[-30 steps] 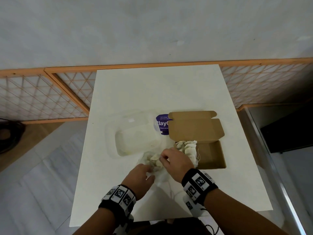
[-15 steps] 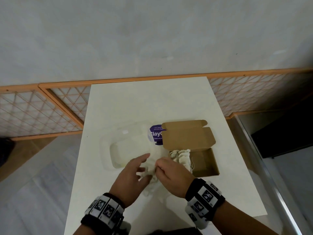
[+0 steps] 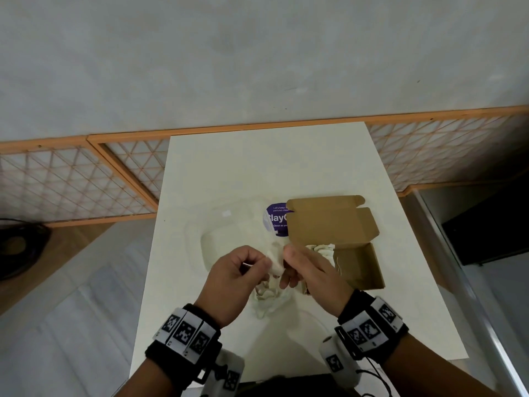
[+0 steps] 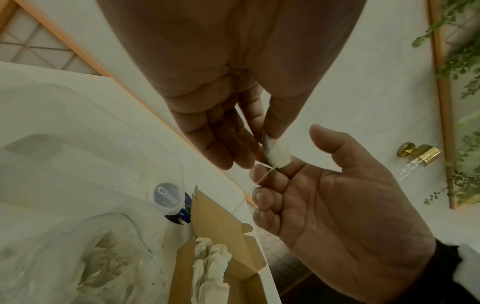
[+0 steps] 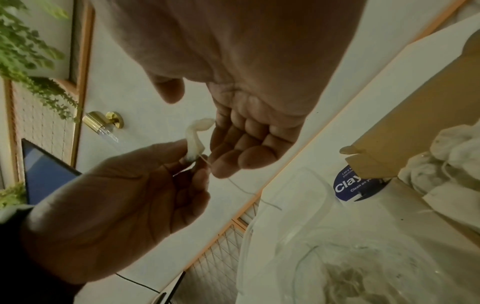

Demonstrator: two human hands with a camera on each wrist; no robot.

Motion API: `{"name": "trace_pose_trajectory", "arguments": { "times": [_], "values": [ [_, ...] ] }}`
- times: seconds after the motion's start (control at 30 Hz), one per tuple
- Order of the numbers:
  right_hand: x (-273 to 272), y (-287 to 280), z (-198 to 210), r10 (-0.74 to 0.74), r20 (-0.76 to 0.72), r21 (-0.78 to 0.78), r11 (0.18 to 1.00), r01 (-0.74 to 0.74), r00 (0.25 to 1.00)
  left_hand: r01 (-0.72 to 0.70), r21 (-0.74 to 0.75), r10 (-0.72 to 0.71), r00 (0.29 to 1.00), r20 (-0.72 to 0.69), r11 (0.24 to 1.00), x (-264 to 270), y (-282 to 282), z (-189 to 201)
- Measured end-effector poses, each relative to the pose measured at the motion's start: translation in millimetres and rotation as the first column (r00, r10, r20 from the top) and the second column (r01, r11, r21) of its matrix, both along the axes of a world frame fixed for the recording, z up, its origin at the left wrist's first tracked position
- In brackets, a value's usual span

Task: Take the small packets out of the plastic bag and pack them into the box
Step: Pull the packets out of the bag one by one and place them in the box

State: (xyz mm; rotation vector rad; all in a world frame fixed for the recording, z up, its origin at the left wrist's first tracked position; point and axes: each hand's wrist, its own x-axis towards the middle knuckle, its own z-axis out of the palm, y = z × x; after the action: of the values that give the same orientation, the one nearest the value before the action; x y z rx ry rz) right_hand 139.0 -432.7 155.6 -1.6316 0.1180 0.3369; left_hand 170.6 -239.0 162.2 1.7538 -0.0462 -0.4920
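My left hand (image 3: 266,265) pinches one small white packet (image 3: 276,266) between thumb and forefinger, lifted above the table. In the left wrist view the packet (image 4: 278,152) hangs from that pinch and its thread (image 4: 262,176) trails down. My right hand (image 3: 287,270) is beside it, fingers half curled and touching the packet's lower end, thumb apart. The crumpled clear plastic bag (image 3: 269,302) lies under both hands with more packets inside. To the right, the open brown box (image 3: 360,265) holds several packets (image 3: 322,250) at its left end.
A clear plastic tub (image 3: 229,242) sits left of the box, with a round purple label (image 3: 276,219) behind the box lid. The white table (image 3: 257,173) ends close on both sides. An orange lattice fence (image 3: 86,181) runs behind it.
Both hands have risen from the bag on the table. The left hand now pinches a single packet in the air, and the right hand has come out of the bag beside it.
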Motion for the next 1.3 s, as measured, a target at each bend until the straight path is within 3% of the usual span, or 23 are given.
{"name": "trace_pose_trajectory", "arguments": {
  "times": [0.43, 0.67, 0.87, 1.0, 1.1, 1.17, 1.23, 1.3],
  "values": [
    [8, -1, 6, -0.034, 0.063, -0.116, 0.992, 0.041, 0.997, 0.039, 0.083, -0.039, 0.999, -0.005, 0.996, -5, 7, 2],
    [12, 5, 2, 0.083, 0.132, -0.177, 0.982, -0.059, 0.988, 0.037, -0.023, -0.036, 0.999, 0.026, 0.999, -4, 6, 6],
    [16, 12, -8, 0.119, 0.156, -0.231, 0.970, -0.081, 0.980, -0.029, 0.028, 0.026, 0.993, 0.114, 0.999, -3, 13, 4],
    [16, 21, -14, 0.069, 0.031, -0.145, 0.987, -0.064, 0.997, -0.045, 0.037, 0.041, 0.994, 0.099, 0.998, -7, 16, 9],
    [17, 30, -12, 0.124, -0.248, 0.176, 0.981, -0.081, 0.961, -0.089, 0.081, 0.077, 0.988, 0.130, 0.993, -6, 20, 11],
    [16, 36, -6, 0.265, -0.281, 0.327, 0.930, -0.167, 0.922, -0.123, 0.079, 0.112, 0.985, 0.132, 0.989, -5, 22, 16],
    [14, 40, -2, 0.330, -0.253, 0.313, 0.917, -0.246, 0.909, -0.134, 0.092, 0.120, 0.982, 0.146, 0.987, -3, 26, 20],
    [10, 39, -3, 0.299, -0.202, 0.151, 0.950, -0.272, 0.933, -0.144, 0.145, 0.117, 0.977, 0.180, 0.979, -1, 31, 20]
  ]
}}
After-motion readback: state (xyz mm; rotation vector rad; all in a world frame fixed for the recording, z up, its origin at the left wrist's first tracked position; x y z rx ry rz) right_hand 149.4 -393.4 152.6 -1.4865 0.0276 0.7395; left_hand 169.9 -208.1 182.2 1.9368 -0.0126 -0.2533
